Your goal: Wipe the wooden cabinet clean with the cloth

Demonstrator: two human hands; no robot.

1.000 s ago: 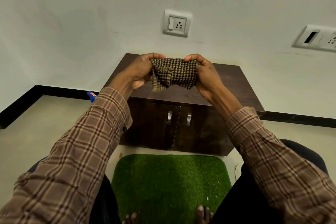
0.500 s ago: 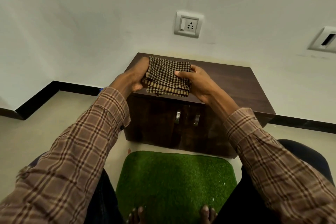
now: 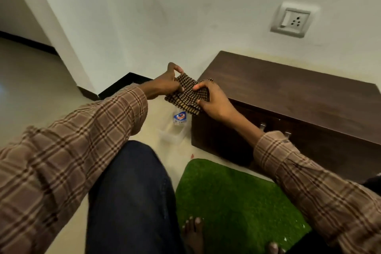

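Both hands gripped the cloth (image 3: 188,95), held in the air off the cabinet's (image 3: 288,97) left end, just past its near-left corner. Cloth: woven houndstooth check, dark brown on tan, folded into a flat, roughly rectangular pad. Long axis ran 1 to 7 o'clock, the low corner hanging at 5 o'clock above a plastic bottle (image 3: 179,118).

Left hand (image 3: 167,83): fingers pinched the cloth's upper-left edge, thumb and forefinger arched over the top corner. Right hand (image 3: 214,101): fingers pressed on the cloth's right side, thumb on top, the rest curled under.

Cabinet: low, box-shaped, dark wood-grain laminate with a smooth, slightly glossy top, two small metal door handles (image 3: 262,126) on the front, against a white wall. Its long axis ran 10 to 4 o'clock.

Bottle: clear plastic with a blue-and-red label, lying on the pale tiled floor at the cabinet's left end, partly under the cloth. Green artificial-grass mat (image 3: 233,198) at 5 o'clock, fuzzy, with rounded corners, bare toes on its near edge. Sleeves: brown plaid. White switch-socket plate (image 3: 292,20) on the wall at 1 o'clock.
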